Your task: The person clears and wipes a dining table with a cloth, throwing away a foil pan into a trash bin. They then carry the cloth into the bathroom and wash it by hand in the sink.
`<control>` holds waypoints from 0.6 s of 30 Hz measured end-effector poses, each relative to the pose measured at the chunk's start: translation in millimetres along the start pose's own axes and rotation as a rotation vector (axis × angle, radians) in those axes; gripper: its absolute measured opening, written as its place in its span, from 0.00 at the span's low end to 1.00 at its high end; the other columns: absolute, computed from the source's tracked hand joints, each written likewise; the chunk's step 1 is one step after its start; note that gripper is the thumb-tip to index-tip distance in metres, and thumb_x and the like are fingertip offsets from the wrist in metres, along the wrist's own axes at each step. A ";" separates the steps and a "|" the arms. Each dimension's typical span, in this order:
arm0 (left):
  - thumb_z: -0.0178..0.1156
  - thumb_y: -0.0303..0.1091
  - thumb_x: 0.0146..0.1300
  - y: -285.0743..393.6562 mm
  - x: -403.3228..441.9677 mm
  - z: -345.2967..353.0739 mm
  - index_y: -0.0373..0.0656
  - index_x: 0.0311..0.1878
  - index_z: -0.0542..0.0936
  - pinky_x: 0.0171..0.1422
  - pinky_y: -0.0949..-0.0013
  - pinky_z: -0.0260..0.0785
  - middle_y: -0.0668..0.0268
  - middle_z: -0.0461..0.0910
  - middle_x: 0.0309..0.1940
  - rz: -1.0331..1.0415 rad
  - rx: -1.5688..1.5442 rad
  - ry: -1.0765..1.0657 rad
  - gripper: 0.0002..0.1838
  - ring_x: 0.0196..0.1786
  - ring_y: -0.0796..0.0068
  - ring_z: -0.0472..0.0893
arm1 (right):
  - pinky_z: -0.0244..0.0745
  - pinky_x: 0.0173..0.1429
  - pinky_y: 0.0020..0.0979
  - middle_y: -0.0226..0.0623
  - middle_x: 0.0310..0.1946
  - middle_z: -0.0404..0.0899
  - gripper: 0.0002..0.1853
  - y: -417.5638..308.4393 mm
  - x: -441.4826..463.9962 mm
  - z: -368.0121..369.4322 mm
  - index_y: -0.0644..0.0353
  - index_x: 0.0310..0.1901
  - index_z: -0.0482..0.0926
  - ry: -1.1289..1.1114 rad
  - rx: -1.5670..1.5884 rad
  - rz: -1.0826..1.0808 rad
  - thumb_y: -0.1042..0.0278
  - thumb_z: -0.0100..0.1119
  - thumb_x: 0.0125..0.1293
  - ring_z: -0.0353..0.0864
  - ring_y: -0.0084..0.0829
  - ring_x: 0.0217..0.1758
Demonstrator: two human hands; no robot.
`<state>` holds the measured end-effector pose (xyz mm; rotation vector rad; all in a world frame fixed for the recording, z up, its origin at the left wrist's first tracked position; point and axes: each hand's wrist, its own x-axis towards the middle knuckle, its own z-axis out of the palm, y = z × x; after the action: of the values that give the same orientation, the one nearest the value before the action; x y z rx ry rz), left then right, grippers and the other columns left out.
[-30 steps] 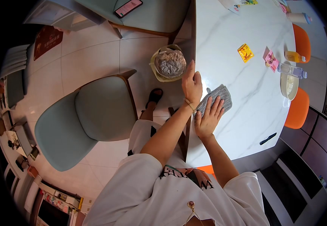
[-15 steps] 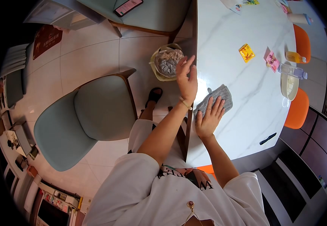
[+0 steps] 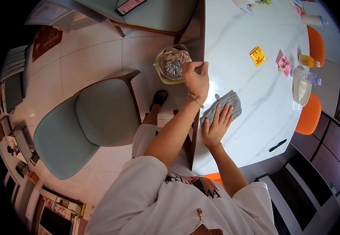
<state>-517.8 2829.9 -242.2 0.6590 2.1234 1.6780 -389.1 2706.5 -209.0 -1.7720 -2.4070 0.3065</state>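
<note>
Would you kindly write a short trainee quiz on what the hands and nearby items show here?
1. Which hand lies spread on the grey cloth?
2. True or false: the yellow packet and the cloth lie apart on the white table.
3. Fill the gap: the phone lies on the seat of a ____.

Key: 1. The right hand. 2. True. 3. Chair.

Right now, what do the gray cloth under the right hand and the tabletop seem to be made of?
Gray cloth: soft textile with a matte finish, judging by its fine lines and small loop; fibre unclear.
Tabletop: stone-like and glossy, with gray veins and a bright reflection near the cloth; whether real marble or a patterned imitation, I can't tell.
</note>
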 end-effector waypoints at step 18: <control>0.66 0.51 0.50 -131.4 52.0 0.8 0.38 0.22 0.81 0.34 0.62 0.70 0.56 0.79 0.19 -0.359 0.531 -0.256 0.21 0.25 0.58 0.79 | 0.33 0.70 0.55 0.57 0.69 0.46 0.33 0.8 0.8 -0.5 0.63 0.67 0.56 -0.007 0.052 0.015 0.53 0.39 0.65 0.40 0.57 0.73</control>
<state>-578.8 2834.9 -369.6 0.5500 2.3277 0.8008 -388.5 2707.5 -208.7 -1.7708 -2.3692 0.3743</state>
